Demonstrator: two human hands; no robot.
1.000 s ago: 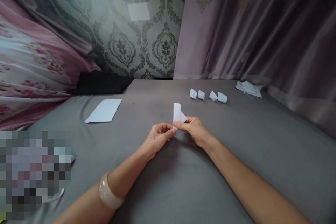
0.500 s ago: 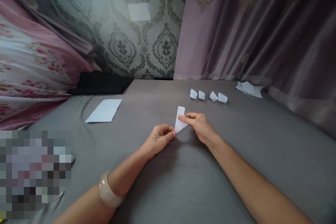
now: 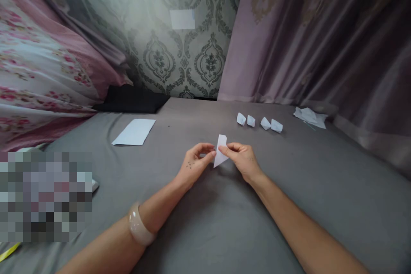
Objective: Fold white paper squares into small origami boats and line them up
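A small folded piece of white paper [image 3: 221,149] stands upright over the grey cloth, its lower end tapering to a point. My right hand [image 3: 245,160] pinches it from the right, thumb on the near face and fingers behind. At its left edge is my left hand [image 3: 194,163], fingers curled, with thumb and fingertips closed at the paper's edge. How much paper lies between those fingertips is hard to see. Beyond the hands sit several small folded white paper pieces [image 3: 265,123] in a row.
A white paper sheet [image 3: 135,132] lies at left on the grey cloth [image 3: 205,222]. Crumpled white paper [image 3: 310,116] is at the far right. Black fabric [image 3: 133,99] lies at the back left, near hanging curtains [image 3: 282,51]. A blurred-out patch [image 3: 48,197] covers the left front.
My left hand has shifted up from the paper's lower corner to its left edge. The right hand keeps its pinch. The whole view has shifted slightly.
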